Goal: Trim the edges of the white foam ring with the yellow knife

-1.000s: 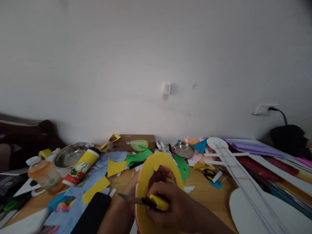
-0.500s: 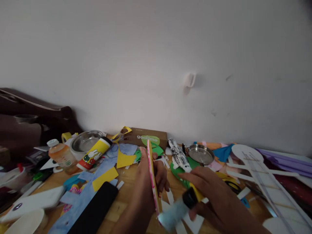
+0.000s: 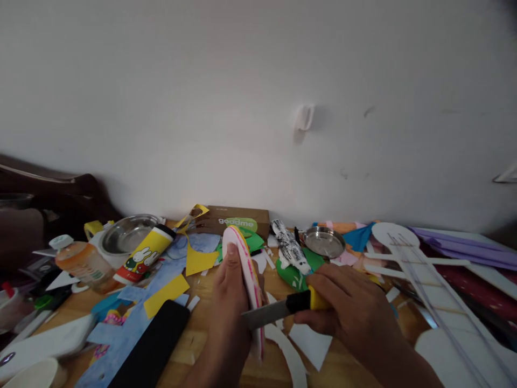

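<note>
My left hand grips a flat oval piece upright, its thumb on the white face; the piece has a pink-marked edge and a yellow far side. My right hand is closed round the yellow handle of a utility knife. The knife's blade points left and lies across the lower part of the oval piece, near my left wrist. Below the blade are white cut scraps on the wooden table.
On the left are a yellow rabbit-print tube, an orange bottle, a steel bowl and a black slab. A brown box stands by the wall. A white guitar-shaped cutout lies right.
The oval piece has turned from edge-on to show its white face. The knife has swung from pointing down-left to nearly level, its blade now across the piece. The view has shifted slightly right.
</note>
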A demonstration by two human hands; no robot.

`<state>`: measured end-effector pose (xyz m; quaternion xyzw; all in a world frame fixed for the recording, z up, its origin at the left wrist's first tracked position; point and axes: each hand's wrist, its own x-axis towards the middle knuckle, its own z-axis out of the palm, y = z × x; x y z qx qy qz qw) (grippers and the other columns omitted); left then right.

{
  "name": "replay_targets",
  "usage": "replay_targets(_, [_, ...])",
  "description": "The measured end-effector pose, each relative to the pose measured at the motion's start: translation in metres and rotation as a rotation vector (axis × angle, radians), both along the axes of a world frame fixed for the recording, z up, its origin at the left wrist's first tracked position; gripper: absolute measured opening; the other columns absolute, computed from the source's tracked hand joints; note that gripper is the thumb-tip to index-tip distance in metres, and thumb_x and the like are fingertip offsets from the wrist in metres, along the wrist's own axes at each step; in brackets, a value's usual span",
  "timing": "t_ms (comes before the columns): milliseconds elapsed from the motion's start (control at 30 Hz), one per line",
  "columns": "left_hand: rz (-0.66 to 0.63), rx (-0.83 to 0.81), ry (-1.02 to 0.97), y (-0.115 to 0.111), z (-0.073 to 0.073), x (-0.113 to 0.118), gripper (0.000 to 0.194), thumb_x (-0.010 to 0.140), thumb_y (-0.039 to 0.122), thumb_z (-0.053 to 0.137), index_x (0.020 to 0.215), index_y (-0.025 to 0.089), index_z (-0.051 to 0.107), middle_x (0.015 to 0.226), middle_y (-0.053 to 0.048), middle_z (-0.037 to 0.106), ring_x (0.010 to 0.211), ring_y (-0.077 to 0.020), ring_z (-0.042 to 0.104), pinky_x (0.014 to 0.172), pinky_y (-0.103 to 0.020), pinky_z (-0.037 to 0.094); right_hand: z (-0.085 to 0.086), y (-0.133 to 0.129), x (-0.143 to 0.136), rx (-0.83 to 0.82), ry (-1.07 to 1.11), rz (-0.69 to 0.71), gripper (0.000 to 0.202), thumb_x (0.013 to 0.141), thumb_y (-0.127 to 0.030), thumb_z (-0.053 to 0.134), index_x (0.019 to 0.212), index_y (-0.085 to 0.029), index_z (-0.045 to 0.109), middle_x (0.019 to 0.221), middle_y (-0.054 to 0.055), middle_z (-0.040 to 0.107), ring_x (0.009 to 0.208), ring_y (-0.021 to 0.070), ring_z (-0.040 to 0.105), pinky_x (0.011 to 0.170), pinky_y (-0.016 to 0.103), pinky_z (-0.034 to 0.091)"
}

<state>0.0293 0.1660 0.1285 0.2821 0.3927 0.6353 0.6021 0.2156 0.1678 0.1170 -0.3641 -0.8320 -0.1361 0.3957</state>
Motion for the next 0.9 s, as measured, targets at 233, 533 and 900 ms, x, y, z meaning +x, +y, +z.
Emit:
replay_targets(233, [0.024,-0.021,0.070,-0.012,0.013,0.009,0.063,0.076,0.082,0.058,0.062,0.023,0.041,0.045,0.008,0.037,0.037,-0.0065,0.030,0.036,-0.020,0.026,0.003,-0.003,0.002,0.013,0.001,-0.018,0.056,0.099,-0.064,0.046,0.078,-0.016,0.066,0.067,0.002,0.059,0.059,0.0148,0.050,0.058,0.030,0.033])
replay_targets(533, [0.041,-0.020,0.002,-0.003,0.007,0.015,0.058,0.079,0.069,0.068,0.065,0.024,0.034,0.046,0.011,0.032,0.039,-0.0058,0.026,0.036,-0.018,0.026,0.005,-0.002,0.005,0.074,-0.045,-0.055,0.057,0.097,-0.065,0.048,0.069,-0.017,0.063,0.061,0.001,0.052,0.059,0.0164,0.047,0.059,0.032,0.028])
replay_targets(900, [-0.005,-0.023,0.205,-0.004,0.006,0.016,0.057,0.084,0.073,0.057,0.064,0.021,0.047,0.042,0.005,0.045,0.037,-0.0083,0.039,0.036,-0.019,0.030,0.007,0.000,0.009,0.079,-0.059,-0.064,0.058,0.098,-0.064,0.046,0.068,-0.017,0.061,0.061,0.000,0.051,0.058,0.0161,0.047,0.060,0.031,0.029])
